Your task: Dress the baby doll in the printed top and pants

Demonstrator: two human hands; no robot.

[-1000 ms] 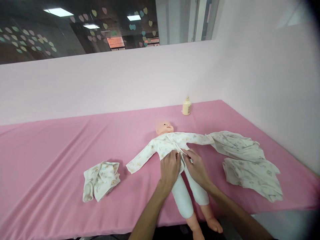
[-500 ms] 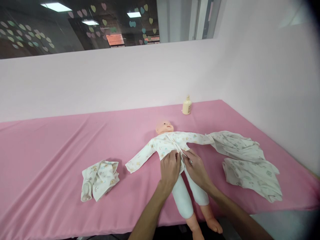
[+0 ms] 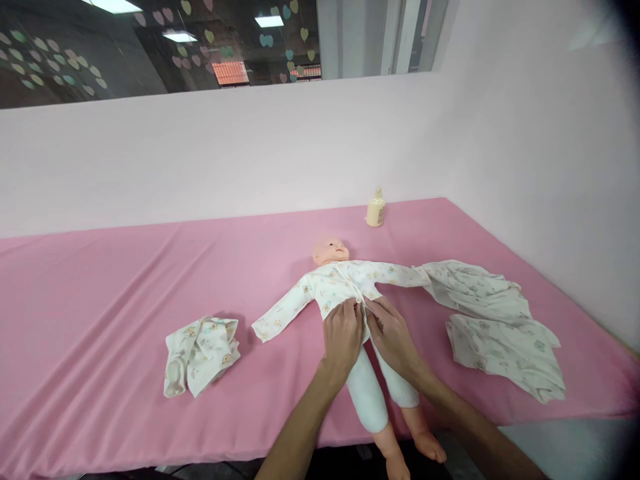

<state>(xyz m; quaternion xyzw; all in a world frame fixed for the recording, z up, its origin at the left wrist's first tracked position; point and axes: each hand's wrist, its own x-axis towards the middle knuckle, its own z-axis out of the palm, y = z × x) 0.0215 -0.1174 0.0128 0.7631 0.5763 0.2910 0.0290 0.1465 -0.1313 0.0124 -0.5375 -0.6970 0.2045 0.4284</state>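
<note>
A baby doll (image 3: pixel 330 252) lies on its back with its feet toward me, past the front edge of the table. It wears a white printed baby shirt (image 3: pixel 336 283) with long sleeves spread to both sides; its legs are white down to bare plastic shins. My left hand (image 3: pixel 344 333) is closed on the shirt's front edge near the waist. Close beside it, my right hand (image 3: pixel 393 333) pinches the other front edge, fingertips almost touching the left ones. A small round fastener shows between the fingertips. The lower part of the shirt is partly hidden by my hands.
A folded printed cloth garment (image 3: pixel 203 353) lies to the left on the pink sheet (image 3: pixel 100 300). Crumpled white printed clothes (image 3: pixel 505 353) lie to the right, meeting the doll's sleeve. A cream pump bottle (image 3: pixel 375 209) stands at the back, near the white wall (image 3: pixel 225 160).
Both hands stay at the shirt's waist, with the front edges drawn slightly closer together. The view has shifted slightly; the doll and other clothes keep their places.
</note>
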